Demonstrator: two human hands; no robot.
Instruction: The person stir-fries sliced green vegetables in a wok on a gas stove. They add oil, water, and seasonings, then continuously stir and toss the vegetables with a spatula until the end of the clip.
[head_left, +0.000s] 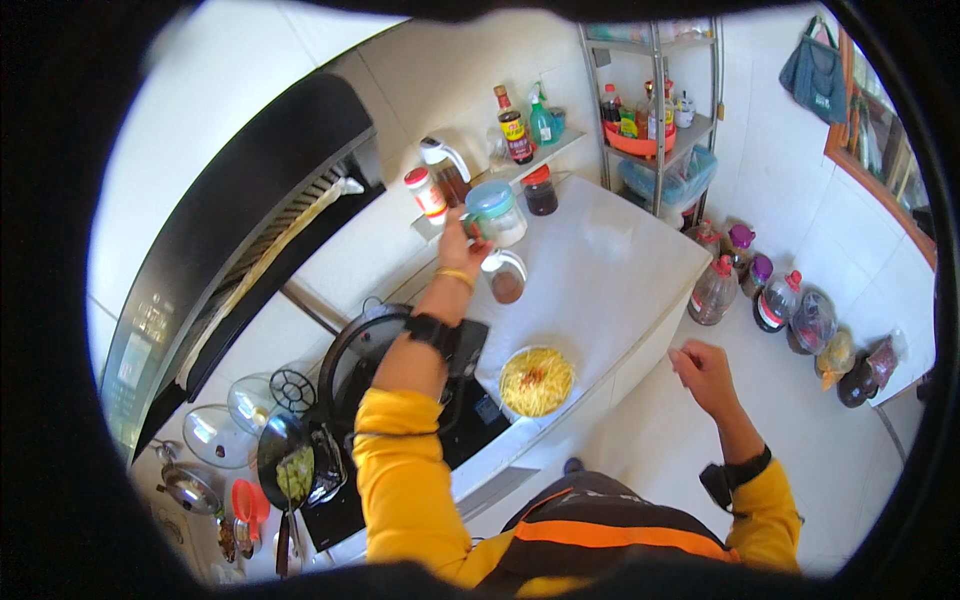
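My left hand (463, 244) reaches over the back of the counter, its fingers at the handle of a clear jar with a blue lid (495, 214) and white contents. Whether the fingers close on the handle cannot be told. Just below the hand stands a glass pot with a white handle (505, 277), and above it a red-capped shaker (425, 193) beside a white-handled jug (450, 171) of dark liquid. A bowl of yellow shreds with red bits (537, 381) rests near the counter's front edge. My right hand (705, 375), loosely curled, hangs over the floor, right of the counter.
Left of the counter (600, 277) are a hob with a large wok (367, 337), a pan of green food (289, 465), and glass lids (217, 435) below the range hood (247, 217). A metal rack (656, 112) stands behind; large bottles (712, 292) line the wall at right.
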